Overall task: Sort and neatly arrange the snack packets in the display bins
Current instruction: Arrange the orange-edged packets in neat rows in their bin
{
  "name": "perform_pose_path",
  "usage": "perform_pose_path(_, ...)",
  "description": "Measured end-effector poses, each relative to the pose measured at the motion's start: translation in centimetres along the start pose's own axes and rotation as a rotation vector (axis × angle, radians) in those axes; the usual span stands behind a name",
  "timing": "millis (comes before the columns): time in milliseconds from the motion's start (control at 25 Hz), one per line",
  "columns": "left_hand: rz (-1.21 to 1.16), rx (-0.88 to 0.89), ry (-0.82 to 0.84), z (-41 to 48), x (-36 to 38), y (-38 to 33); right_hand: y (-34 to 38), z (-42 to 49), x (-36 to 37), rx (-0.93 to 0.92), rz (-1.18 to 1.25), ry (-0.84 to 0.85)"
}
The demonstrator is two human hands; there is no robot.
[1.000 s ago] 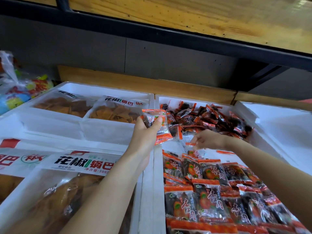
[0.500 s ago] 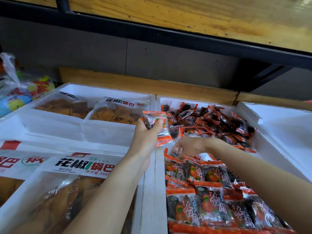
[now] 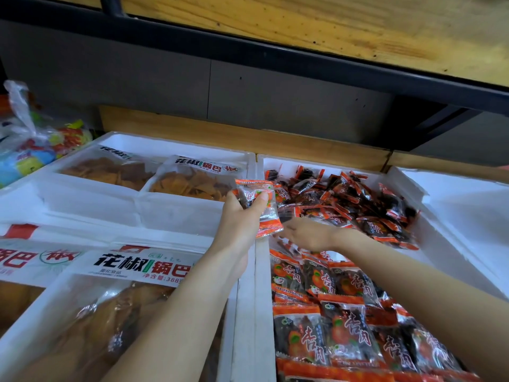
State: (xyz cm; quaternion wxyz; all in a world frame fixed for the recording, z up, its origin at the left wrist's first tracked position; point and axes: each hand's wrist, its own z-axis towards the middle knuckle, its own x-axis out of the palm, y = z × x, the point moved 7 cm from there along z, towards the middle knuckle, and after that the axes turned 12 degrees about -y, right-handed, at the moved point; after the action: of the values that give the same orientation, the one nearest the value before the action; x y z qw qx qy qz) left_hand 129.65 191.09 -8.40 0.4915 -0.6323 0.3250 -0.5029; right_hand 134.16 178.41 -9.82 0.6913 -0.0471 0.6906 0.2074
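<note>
A wooden shelf board [image 3: 344, 26] on a dark metal rail [image 3: 248, 53] overhangs the packet bin [image 3: 308, 162], and a grey back wall [image 3: 165, 86] and a low wooden ledge [image 3: 198, 130] close off the space behind it. The packet bin is white foam with thick upright walls. Its left wall touches a matching foam bin [image 3: 132, 137] that holds large bags of crisps [image 3: 198, 181], and a third foam bin [image 3: 454, 205] stands against its right wall. A knotted plastic bag of bright sweets [image 3: 33, 150] lies far to its left. A loose heap of orange-edged snack packets [image 3: 363, 208] fills the bin's far end, and flat, overlapping rows of packets [image 3: 330, 312] fill its near end. A narrow strip of white floor shows between the two. The right hand [image 3: 305, 234] hovers palm down over that strip, fingers stretched out toward the left wall, their tips blurred. The left hand [image 3: 239, 219] is raised above the left wall, thumb and fingers clamped on a small stack of packets [image 3: 260, 208], well clear of the rim.
</note>
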Motion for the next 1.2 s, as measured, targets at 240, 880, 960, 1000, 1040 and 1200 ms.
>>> perform_pose_path(240, 0.033, -0.001, -0.004, 0.1, 0.1, 0.1, -2.2, 0.4, 0.9, 0.102, 0.139, 0.148)
perform_pose_path(880, 0.098, 0.009, -0.013, 0.3, 0.0, 0.3, -3.7, 0.6, 1.6, 0.347, 0.403, 0.108)
perform_pose_path(960, 0.098, 0.015, -0.017, 0.3, 0.0, 0.3, -3.6, 0.6, 1.7, 0.321, 0.372, 0.093)
perform_pose_path(1000, 0.094, 0.015, -0.020, 0.4, -0.1, 0.3, -3.4, 0.7, 1.7, 0.294, 0.322, 0.076)
perform_pose_path(1040, 0.090, 0.016, -0.022, 0.4, -0.1, 0.3, -3.2, 0.7, 1.5, 0.265, 0.268, 0.050)
perform_pose_path(1200, 0.067, 0.013, -0.010, 0.4, 0.1, 0.3, -4.2, 0.5, -1.6, 0.252, 0.310, -0.143)
